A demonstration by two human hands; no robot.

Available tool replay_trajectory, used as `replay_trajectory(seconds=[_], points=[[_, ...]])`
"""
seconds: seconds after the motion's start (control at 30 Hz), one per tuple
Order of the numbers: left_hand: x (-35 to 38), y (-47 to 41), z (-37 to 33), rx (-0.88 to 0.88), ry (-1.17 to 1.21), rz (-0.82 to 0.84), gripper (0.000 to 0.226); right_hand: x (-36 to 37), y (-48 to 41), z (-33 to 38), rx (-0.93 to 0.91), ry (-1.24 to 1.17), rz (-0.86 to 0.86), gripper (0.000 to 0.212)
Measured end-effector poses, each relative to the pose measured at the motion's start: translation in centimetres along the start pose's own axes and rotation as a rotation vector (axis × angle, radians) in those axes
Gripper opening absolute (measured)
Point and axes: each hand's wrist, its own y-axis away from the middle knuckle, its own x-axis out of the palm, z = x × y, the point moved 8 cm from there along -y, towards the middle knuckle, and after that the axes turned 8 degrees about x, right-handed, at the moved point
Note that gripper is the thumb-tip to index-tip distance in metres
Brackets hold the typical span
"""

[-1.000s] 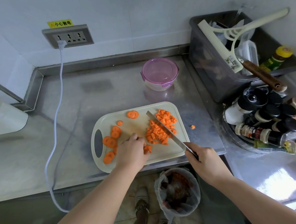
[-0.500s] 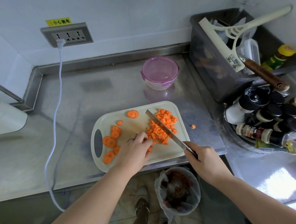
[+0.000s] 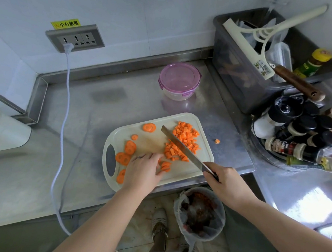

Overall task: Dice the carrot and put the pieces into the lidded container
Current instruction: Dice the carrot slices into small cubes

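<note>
A cream cutting board (image 3: 179,172) lies at the counter's front edge. Diced carrot (image 3: 184,139) is heaped on its right part, and round carrot slices (image 3: 129,149) are scattered on its left. My left hand (image 3: 144,171) lies on the board with fingers stretched out, touching a few slices (image 3: 165,166). My right hand (image 3: 224,181) grips the handle of a knife (image 3: 181,146), whose blade slants over the dice. The lidded container (image 3: 179,80), clear with a purple lid, stands shut behind the board.
One carrot piece (image 3: 217,141) lies on the steel counter right of the board. A grey bin (image 3: 243,76) with utensils and a tray of bottles (image 3: 298,135) crowd the right. A white cable (image 3: 63,118) hangs from the wall socket. A lined waste bin (image 3: 200,213) stands below the counter.
My left hand has slid right and its fingers have stretched out over a few slices near the dice. The knife has stayed almost still.
</note>
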Motion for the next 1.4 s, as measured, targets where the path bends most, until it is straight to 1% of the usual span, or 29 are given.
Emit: replay_trajectory(seconds=[0.1, 0.23, 0.37, 0.6, 0.7, 0.9, 1.2, 1.3, 1.4], points=[[0.2, 0.0, 0.1, -0.029, 0.01, 0.01, 0.029, 0.7, 0.3, 0.3, -0.001, 0.008, 0.027, 0.029], [0.9, -0.3, -0.2, -0.082, 0.034, 0.042, 0.025, 1.1, 0.6, 0.5, -0.014, 0.036, 0.04, 0.029], [0.9, -0.3, -0.5, -0.112, 0.054, 0.019, 0.022, 1.0, 0.7, 0.3, 0.0, 0.03, 0.034, 0.029], [1.1, 0.0, 0.0, -0.217, 0.217, -0.005, 0.024, 1.1, 0.9, 0.6, 0.016, 0.04, 0.039, 0.027], [1.2, 0.1, 0.1, -0.231, 0.202, -0.006, 0.025, 1.5, 1.2, 1.1, 0.016, 0.082, 0.034, 0.022], [1.3, 0.0, 0.1, -0.297, 0.207, -0.045, 0.022, 3.1, 2.1, 2.4, 0.018, 0.2, 0.056, 0.022], [1.3, 0.0, 0.0, -0.339, 0.208, -0.063, 0.021, 3.7, 2.3, 2.6, 0.054, 0.253, 0.081, 0.025], [1.3, 0.3, 0.1, -0.332, 0.206, -0.059, 0.022, 4.0, 2.4, 2.8, 0.058, 0.271, 0.091, 0.026], [1.2, 0.3, 0.4, -0.326, 0.208, -0.058, 0.019, 4.3, 2.4, 2.9, 0.08, 0.289, 0.108, 0.026]])
